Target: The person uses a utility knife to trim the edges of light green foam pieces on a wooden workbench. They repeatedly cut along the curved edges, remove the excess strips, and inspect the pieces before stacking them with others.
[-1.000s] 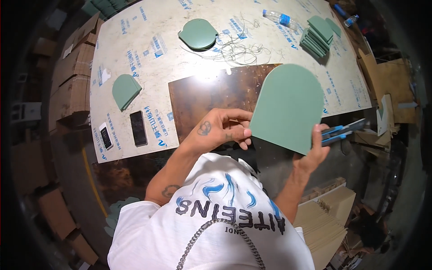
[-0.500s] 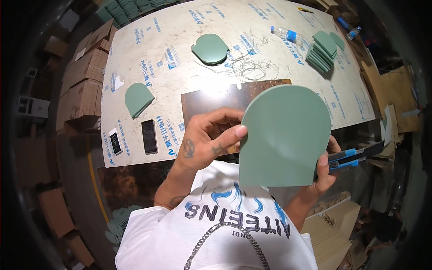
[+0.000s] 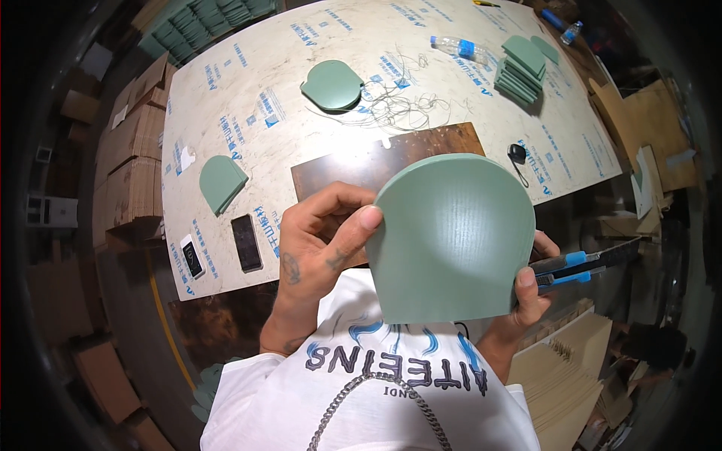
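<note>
A pale green arched board, round-topped with a straight lower edge, is held up in front of my chest, tilted. Its top edge looks layered, as if more than one piece is together. My left hand pinches the left edge between thumb and fingers. On the right edge, my right hand grips with the thumb in front; its other fingers are mostly behind the board. Black-and-blue handled tools with a long dark blade stick out to the right from that hand; how they are held is hidden.
On the white printed table lie a brown board, green pieces, tangled string, a dark phone, a white device, a bottle and a green stack. Cardboard stands left.
The green board has tipped, its top leaning away and its face catching more light. Both hands moved slightly left with it, and a small black object on the table came into view.
</note>
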{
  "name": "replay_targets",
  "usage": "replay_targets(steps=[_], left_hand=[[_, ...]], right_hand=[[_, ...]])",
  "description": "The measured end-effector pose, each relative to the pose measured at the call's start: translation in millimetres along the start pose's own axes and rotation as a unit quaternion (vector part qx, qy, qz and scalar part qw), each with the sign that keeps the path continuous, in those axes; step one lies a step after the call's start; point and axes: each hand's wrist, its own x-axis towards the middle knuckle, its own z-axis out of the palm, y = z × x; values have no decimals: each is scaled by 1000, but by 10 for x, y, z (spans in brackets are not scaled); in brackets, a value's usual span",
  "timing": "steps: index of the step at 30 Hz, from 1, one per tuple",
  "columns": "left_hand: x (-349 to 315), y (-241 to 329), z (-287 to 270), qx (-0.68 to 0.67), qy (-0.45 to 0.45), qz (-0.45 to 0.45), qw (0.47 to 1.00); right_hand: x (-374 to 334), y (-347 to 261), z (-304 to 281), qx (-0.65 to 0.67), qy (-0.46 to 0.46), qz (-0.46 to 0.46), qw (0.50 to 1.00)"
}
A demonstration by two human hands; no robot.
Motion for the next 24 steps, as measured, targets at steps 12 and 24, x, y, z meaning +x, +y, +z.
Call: replay_targets(steps=[12, 24], left_hand=[[-2, -109, -52, 54, 48, 61, 996], [190, -391, 66, 89, 204, 76, 972]], right_hand=[[-14, -25, 57, 25, -43, 4, 999], [30, -99, 198, 142, -109, 105, 978]])
